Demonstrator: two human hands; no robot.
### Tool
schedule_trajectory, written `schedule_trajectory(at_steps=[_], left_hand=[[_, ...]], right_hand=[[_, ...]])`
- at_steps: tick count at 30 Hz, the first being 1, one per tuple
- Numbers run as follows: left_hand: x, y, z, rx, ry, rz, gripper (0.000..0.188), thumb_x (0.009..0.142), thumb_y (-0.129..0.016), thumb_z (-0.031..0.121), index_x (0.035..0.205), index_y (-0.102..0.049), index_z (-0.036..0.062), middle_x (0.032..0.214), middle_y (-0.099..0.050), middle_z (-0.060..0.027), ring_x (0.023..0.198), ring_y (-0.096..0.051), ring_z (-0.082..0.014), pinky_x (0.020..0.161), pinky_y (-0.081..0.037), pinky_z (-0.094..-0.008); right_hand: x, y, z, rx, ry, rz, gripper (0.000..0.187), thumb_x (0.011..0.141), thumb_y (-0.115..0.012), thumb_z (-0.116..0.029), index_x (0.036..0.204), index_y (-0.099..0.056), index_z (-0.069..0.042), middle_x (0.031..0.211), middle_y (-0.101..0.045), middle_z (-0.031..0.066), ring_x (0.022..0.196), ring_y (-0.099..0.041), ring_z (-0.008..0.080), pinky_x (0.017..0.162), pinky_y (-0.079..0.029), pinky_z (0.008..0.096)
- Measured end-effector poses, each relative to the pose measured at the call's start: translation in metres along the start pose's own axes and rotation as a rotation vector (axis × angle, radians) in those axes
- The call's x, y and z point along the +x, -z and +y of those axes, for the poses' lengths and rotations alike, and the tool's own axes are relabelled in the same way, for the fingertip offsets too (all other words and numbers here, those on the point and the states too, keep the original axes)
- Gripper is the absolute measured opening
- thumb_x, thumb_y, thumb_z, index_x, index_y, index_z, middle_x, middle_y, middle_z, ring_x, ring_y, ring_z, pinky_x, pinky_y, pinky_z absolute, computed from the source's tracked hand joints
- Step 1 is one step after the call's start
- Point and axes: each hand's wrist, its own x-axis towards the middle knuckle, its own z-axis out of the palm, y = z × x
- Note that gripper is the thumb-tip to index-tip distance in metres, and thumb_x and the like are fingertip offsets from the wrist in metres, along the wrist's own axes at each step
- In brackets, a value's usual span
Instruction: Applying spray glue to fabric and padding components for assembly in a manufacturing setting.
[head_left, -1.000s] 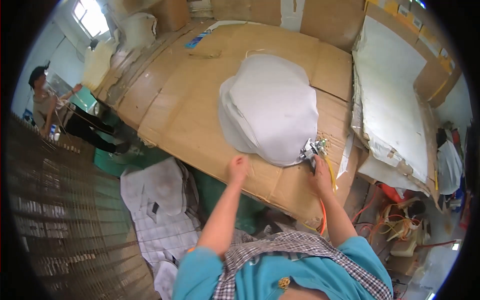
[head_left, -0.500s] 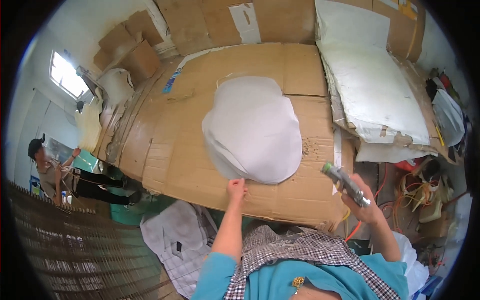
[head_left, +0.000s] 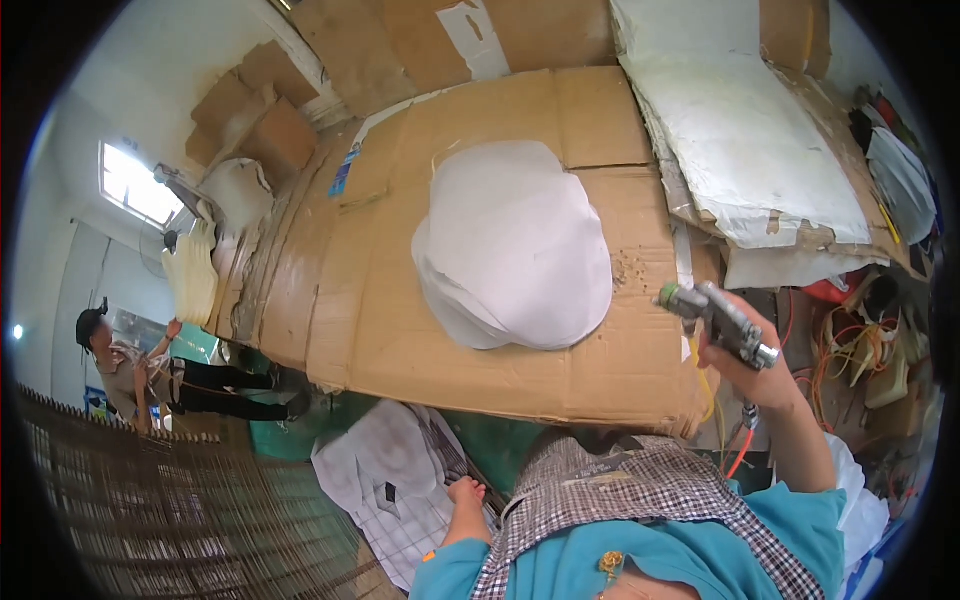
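Observation:
My right hand [head_left: 745, 350] is wrapped round a metal spray gun [head_left: 722, 322] to the right of the table. The gun has a green front end pointing left, and an orange hose [head_left: 741, 452] runs below it. Low in front of my apron, my left hand [head_left: 467, 491] hangs over the edge of a pile of light grey padded pieces [head_left: 385, 465]; its fingers are curled, and anything in them is hidden. Several pale, rounded sheets [head_left: 515, 245] lie stacked, slightly out of line, on the cardboard-covered table [head_left: 375, 300].
At the right stands a second surface with white sheeting [head_left: 760, 150]; tangled hoses [head_left: 840, 345] hang below. A brown slatted rack [head_left: 150, 490] fills the lower left. Another person [head_left: 150, 370] stands beyond it, near a window [head_left: 140, 187]. Cardboard panels [head_left: 555, 35] back the table.
My left hand has left the near edge of the stacked sheets and dropped down to the padded pile. My right hand with the spray gun has shifted slightly right, and the view has tilted.

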Motion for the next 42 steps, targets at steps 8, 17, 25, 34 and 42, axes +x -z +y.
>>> schedule_trajectory(at_steps=[8,17,25,34,42], left_hand=[[-0.008,-0.016,-0.009,0.143,0.008,-0.176,0.013,0.082,-0.050,0.013,0.092,-0.053,0.0066,0.070,-0.058,-0.0075,0.053,-0.059,-0.0239,0.045,-0.046,-0.0337],[-0.045,-0.067,0.024,0.112,-0.149,-0.322,0.013,0.081,-0.051,0.010,0.093,-0.052,0.0077,0.074,-0.057,-0.0073,0.050,-0.057,-0.0200,0.041,-0.045,-0.0293],[-0.036,-0.057,0.016,0.227,-0.086,-0.270,0.014,0.081,-0.051,0.011,0.095,-0.053,0.0087,0.073,-0.057,-0.0057,0.050,-0.057,-0.0192,0.041,-0.045,-0.0276],[-0.073,-0.098,0.091,0.211,-0.534,-0.260,0.007,0.078,-0.057,0.010,0.080,-0.053,0.0050,0.063,-0.056,-0.0065,0.044,-0.054,-0.0147,0.034,-0.040,-0.0226],[-0.090,-0.111,0.103,0.405,-0.699,-0.137,0.016,0.077,-0.059,0.013,0.070,-0.054,0.0008,0.058,-0.055,-0.0060,0.042,-0.051,-0.0123,0.037,-0.038,-0.0243]], right_hand=[[-0.030,0.033,-0.011,-0.118,-0.085,0.057,0.054,0.073,-0.061,0.002,0.124,-0.043,-0.001,0.087,-0.054,0.0016,0.076,-0.051,0.0077,0.068,-0.043,0.0215],[-0.015,0.013,-0.011,-0.013,-0.048,0.038,0.051,0.075,-0.059,0.004,0.123,-0.044,-0.001,0.085,-0.054,0.0032,0.073,-0.053,0.0087,0.064,-0.046,0.0232],[-0.037,0.034,-0.009,-0.106,-0.036,0.236,0.052,0.075,-0.059,-0.001,0.125,-0.042,0.000,0.083,-0.055,0.0027,0.070,-0.052,0.0094,0.063,-0.045,0.0224],[-0.036,0.011,-0.017,-0.024,-0.145,-0.058,0.058,0.071,-0.060,0.004,0.126,-0.041,0.000,0.082,-0.056,0.0054,0.071,-0.054,0.0105,0.063,-0.046,0.0250],[-0.018,0.007,-0.010,-0.032,-0.020,0.163,0.054,0.075,-0.059,0.000,0.126,-0.040,0.000,0.080,-0.055,0.0059,0.070,-0.054,0.0118,0.063,-0.046,0.0246]])
